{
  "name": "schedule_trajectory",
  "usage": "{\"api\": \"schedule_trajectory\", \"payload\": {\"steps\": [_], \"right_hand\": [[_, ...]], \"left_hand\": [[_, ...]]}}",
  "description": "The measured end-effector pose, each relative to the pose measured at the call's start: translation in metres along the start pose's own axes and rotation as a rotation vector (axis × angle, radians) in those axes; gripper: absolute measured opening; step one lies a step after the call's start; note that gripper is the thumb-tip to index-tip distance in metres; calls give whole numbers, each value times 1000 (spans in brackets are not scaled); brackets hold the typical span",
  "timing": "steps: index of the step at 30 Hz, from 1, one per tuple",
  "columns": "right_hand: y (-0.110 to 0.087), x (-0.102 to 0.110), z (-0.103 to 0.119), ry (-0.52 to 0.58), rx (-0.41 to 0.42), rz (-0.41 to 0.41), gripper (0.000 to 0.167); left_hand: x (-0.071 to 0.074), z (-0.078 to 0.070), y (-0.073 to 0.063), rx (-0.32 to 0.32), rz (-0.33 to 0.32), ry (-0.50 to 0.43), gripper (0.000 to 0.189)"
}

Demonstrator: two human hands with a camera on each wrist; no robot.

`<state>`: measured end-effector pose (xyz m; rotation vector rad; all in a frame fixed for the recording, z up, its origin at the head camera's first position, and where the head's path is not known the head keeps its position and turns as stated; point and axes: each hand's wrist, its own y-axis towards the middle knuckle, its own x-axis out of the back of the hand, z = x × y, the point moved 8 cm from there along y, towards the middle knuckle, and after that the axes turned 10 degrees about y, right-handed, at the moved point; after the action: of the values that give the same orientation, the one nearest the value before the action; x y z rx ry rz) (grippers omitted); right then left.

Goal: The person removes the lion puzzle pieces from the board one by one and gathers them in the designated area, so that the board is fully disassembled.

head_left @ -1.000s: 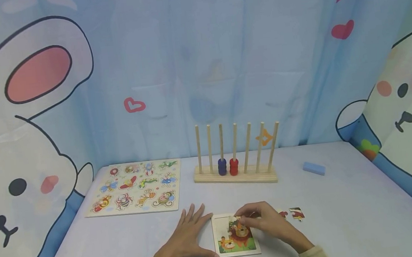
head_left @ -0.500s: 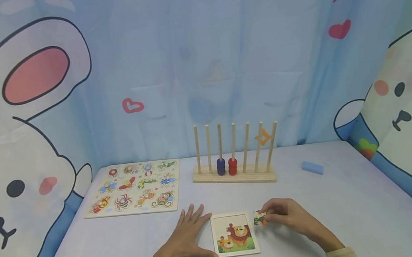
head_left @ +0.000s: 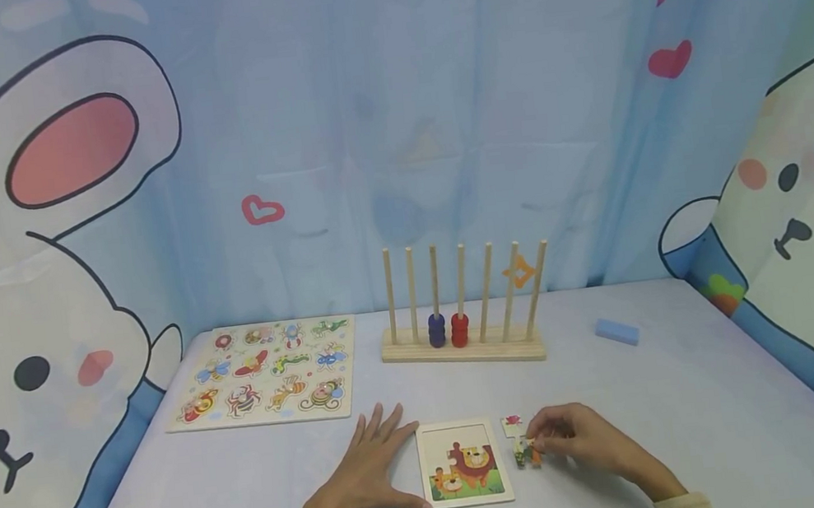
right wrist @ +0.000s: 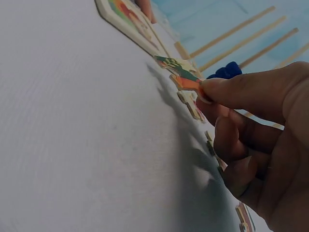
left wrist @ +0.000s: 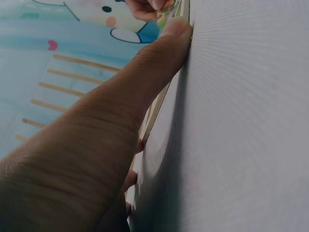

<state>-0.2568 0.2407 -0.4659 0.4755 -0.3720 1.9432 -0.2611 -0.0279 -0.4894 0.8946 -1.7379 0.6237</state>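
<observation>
My right hand (head_left: 583, 438) pinches a jigsaw piece (right wrist: 186, 83) between thumb and fingers, just right of the wooden puzzle board and close over the table. The piece is green and orange. Another puzzle piece (head_left: 512, 425), white with a pink-red mark, lies behind it. The puzzle board (head_left: 434, 441) has a lion and a cub pictured in its lower part; its upper part is bare wood. My left hand (head_left: 374, 473) is spread at the board's left side, thumb (left wrist: 176, 29) at the near corner and index fingertip at the far one.
More puzzle pieces (right wrist: 244, 217) lie under and beyond my right hand. Behind the board stands a wooden peg rack (head_left: 462, 352) with blue and red beads. An insect peg puzzle (head_left: 260, 414) lies at back left, a blue block (head_left: 618, 332) at back right.
My right hand has lifted the puzzle piece off the board and carried it right, then turned and lowered it towards the near side. The left hand has stayed in place.
</observation>
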Motion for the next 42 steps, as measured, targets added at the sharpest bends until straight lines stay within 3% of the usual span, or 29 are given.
{"api": "schedule_trajectory", "payload": {"steps": [14,42], "right_hand": [[0,-4,5,-150,92,-44,2],[0,-3,6,-166,49,-95,6]], "left_hand": [[-1,1,0,-2,-3,5,108],[-1,0,0,-4,-10,14,107]]}}
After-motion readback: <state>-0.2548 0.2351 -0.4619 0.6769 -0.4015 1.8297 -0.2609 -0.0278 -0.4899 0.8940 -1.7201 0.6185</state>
